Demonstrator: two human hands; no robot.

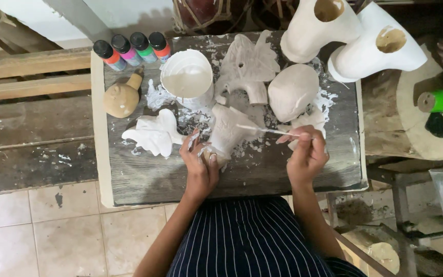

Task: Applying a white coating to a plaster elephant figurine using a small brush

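The grey wooden board [144, 177] carries everything. At its far right edge two tall white hollow forms [355, 38] stand with open, empty mouths, well beyond the right hand. The unpainted carved figure [227, 131] lies between the hands, its long axis running from the left hand away toward the far side. The left hand [200, 164] is closed around the figure's near end and is the nearer one. The right hand [307, 156] pinches a thin brush [262, 130], which points left so its tip touches the figure's upper part. Beyond the left hand stands a white cup [187, 77] filled with white paint. Four small paint bottles [132, 50], capped, line the far left edge, well apart from both hands.
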